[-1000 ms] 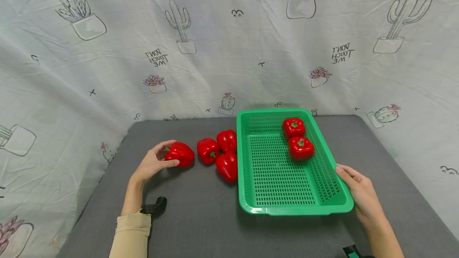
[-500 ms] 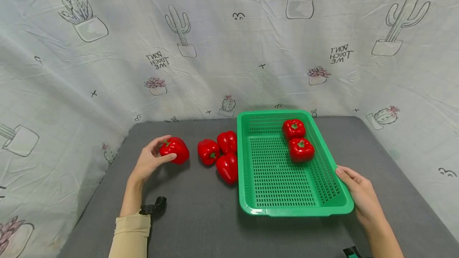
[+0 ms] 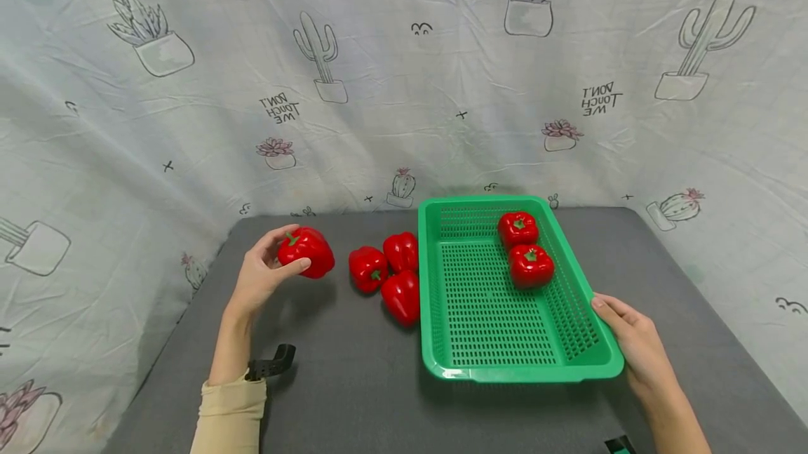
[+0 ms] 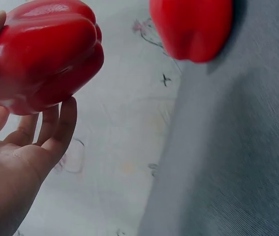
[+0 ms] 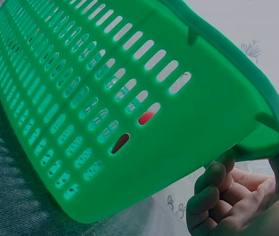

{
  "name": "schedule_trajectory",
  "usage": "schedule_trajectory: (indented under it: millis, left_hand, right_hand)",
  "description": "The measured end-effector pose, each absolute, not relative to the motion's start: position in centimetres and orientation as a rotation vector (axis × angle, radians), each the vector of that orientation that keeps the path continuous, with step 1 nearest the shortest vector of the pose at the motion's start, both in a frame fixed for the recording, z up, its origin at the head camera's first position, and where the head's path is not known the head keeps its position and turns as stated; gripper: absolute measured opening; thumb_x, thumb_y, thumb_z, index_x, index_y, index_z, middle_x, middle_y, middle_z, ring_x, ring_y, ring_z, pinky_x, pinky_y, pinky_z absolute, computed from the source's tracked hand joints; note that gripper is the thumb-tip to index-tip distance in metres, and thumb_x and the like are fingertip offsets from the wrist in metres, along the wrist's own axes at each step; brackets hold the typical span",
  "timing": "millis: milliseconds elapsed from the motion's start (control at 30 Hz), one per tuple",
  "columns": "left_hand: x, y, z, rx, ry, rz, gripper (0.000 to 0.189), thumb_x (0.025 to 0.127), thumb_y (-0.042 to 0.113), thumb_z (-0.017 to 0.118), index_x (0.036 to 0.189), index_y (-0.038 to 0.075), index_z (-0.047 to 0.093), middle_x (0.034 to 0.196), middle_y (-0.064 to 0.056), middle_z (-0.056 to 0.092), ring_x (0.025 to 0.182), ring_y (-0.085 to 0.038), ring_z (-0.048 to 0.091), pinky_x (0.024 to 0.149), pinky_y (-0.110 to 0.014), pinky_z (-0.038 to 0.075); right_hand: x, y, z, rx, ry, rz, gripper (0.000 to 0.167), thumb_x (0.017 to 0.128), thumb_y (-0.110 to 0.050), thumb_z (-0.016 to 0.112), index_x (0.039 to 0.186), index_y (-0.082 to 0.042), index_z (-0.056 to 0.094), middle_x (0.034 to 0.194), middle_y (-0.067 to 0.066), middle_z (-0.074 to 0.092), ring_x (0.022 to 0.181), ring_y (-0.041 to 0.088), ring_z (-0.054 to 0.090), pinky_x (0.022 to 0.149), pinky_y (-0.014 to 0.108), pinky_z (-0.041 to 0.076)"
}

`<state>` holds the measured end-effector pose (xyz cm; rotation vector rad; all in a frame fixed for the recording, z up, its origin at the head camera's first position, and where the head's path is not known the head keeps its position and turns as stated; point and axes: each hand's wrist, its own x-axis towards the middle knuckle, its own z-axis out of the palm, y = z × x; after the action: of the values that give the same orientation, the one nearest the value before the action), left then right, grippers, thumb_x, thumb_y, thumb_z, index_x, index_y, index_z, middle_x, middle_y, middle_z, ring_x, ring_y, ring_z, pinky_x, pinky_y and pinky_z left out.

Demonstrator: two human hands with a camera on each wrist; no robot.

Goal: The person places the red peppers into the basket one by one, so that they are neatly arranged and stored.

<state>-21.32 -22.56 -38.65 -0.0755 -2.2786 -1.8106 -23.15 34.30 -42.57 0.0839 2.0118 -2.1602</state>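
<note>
A red bell pepper (image 3: 306, 252) with a green stem is gripped between the thumb and fingers of my left hand (image 3: 265, 275), held just above the table. In the left wrist view the same bell pepper (image 4: 46, 54) fills the upper left, with the left hand (image 4: 21, 162) below it. At the right, my right hand (image 3: 637, 338) holds the rim of a green slotted basket (image 3: 524, 372), thumb on top. The right wrist view shows the fingers of the right hand (image 5: 232, 196) curled under the rim, next to the basket wall (image 5: 178, 128). Two red peppers (image 3: 530, 266) sit inside the basket.
Three more red peppers (image 3: 368, 269) lie clustered on the grey table (image 3: 353, 398), against the basket's left side. Behind stands a white cloth backdrop (image 3: 391, 89) printed with cacti. A black wrist strap mount (image 3: 271, 363) juts from the left wrist.
My left hand has lifted the bell pepper off the table and shifted it slightly left and away from the cluster. The right hand and the basket stay where they were.
</note>
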Motion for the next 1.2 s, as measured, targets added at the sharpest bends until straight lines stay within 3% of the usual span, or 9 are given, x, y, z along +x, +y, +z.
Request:
schedule_trajectory:
  millis: [467, 833, 1200]
  left_hand:
    - [-20.9, -19.1, -36.4, -0.314, -2.25, -1.863, 0.059, 0.084, -0.004, 0.073, 0.138, 0.001, 0.049, 0.127, -0.015, 0.054, 0.108, -0.031, 0.057, 0.083, -0.036, 0.055]
    - [-21.0, -16.4, -35.9, -0.393, -2.292, -1.832, 0.059, 0.083, 0.001, 0.075, 0.137, 0.003, 0.051, 0.127, -0.012, 0.055, 0.111, -0.031, 0.056, 0.086, -0.036, 0.054]
    - [-22.5, -15.4, -38.4, -0.381, -2.286, -1.841, 0.061, 0.082, 0.007, 0.08, 0.137, 0.016, 0.054, 0.128, -0.006, 0.055, 0.111, -0.03, 0.056, 0.085, -0.042, 0.054]
  right_hand:
    - [-22.6, 34.5, -42.5, 0.105, 2.003, -2.121, 0.014, 0.1, -0.03, 0.06, 0.107, -0.031, 0.072, 0.094, 0.0, 0.072, 0.077, 0.015, 0.07, 0.063, 0.032, 0.057]
    - [-22.8, 34.2, -42.2, 0.1, 2.019, -2.125, 0.015, 0.099, -0.03, 0.061, 0.109, -0.028, 0.072, 0.092, 0.003, 0.072, 0.074, 0.018, 0.07, 0.061, 0.033, 0.057]
    - [-22.9, 34.2, -42.2, 0.115, 2.024, -2.131, 0.013, 0.099, -0.031, 0.061, 0.107, -0.03, 0.072, 0.093, 0.001, 0.072, 0.075, 0.016, 0.07, 0.062, 0.032, 0.057]
